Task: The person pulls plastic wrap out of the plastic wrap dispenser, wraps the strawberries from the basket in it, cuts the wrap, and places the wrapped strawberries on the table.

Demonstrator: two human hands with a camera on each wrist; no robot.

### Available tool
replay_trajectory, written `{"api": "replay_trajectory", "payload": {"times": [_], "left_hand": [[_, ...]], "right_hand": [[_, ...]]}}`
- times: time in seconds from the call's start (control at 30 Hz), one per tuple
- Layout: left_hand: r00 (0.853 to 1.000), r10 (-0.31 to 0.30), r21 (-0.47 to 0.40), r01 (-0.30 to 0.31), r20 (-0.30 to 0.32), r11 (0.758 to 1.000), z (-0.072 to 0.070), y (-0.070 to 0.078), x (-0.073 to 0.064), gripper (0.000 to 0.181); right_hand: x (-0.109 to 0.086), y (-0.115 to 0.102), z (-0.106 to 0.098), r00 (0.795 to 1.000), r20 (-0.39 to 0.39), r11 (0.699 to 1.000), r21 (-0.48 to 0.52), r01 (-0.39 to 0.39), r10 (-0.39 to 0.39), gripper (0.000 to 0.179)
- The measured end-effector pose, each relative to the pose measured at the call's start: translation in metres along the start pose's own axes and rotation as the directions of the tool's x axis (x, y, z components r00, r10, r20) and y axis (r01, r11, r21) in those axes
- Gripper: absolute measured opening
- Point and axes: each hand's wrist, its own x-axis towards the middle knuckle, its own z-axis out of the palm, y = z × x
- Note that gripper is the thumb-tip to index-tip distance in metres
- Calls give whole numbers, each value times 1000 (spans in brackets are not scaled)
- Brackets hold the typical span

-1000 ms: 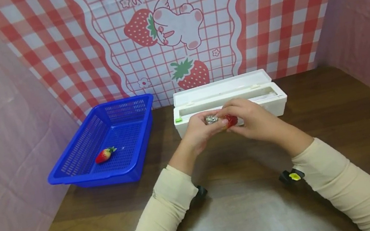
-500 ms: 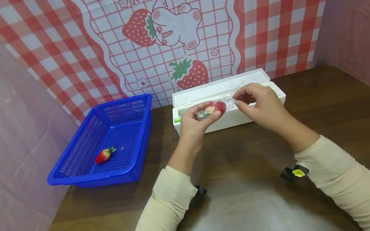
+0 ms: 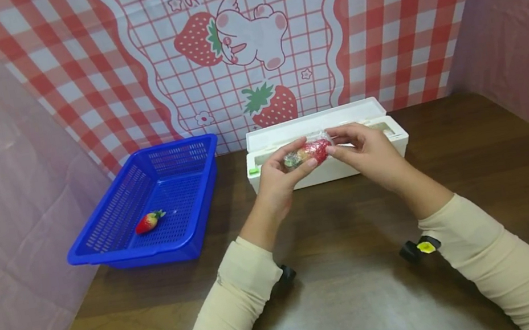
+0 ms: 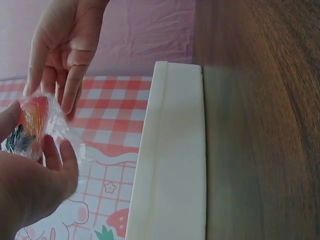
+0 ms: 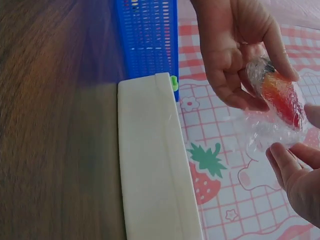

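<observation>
A red strawberry (image 3: pixel 315 152) with a pale top end is wrapped in clear cling film (image 5: pixel 265 134). My left hand (image 3: pixel 278 183) holds its leafy end between thumb and fingers. At the tip, my right hand (image 3: pixel 373 159) has its thumb against the strawberry and its fingers at the loose film, pinching it. In the right wrist view, part of the film hangs free below the fruit. Both hands are just above the front of a white cling film dispenser box (image 3: pixel 327 169), whose lid (image 3: pixel 315 124) is raised. The hands cover part of the box opening.
To the left stands a blue plastic basket (image 3: pixel 197 198) with one unwrapped strawberry (image 3: pixel 149 222) in it. A small green piece (image 3: pixel 254 171) sits on the box's left end. Behind rises a checked strawberry-print cloth (image 3: pixel 377 26); the brown wooden table (image 3: pixel 367 287) lies beneath.
My right hand first moved away rightward, drawing out the loose film end, then came back to the strawberry's tip. My left hand rose slightly and kept hold of the strawberry.
</observation>
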Motion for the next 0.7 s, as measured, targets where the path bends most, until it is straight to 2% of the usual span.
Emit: {"api": "replay_trajectory", "payload": {"times": [0.13, 0.27, 0.5, 0.63, 0.7], "left_hand": [[1000, -18, -5, 18, 14, 1000, 0, 1, 0, 40], [1000, -16, 10, 15, 20, 1000, 1, 1, -1, 35], [999, 12, 36, -14, 44, 999, 0, -2, 0, 32], [999, -5, 71, 2, 39, 997, -2, 0, -1, 36], [1000, 16, 87, -17, 21, 996, -3, 2, -1, 39]], "right_hand": [[-2, -1, -2, 999, 45, 998, 54, -12, 10, 51], [-3, -2, -2, 999, 54, 997, 75, -6, 2, 51], [-5, -4, -4, 998, 57, 998, 53, -27, 24, 45], [-5, -5, -6, 999, 42, 1000, 29, -9, 8, 40], [-6, -7, -8, 1000, 23, 1000, 30, 2, -2, 40]]}}
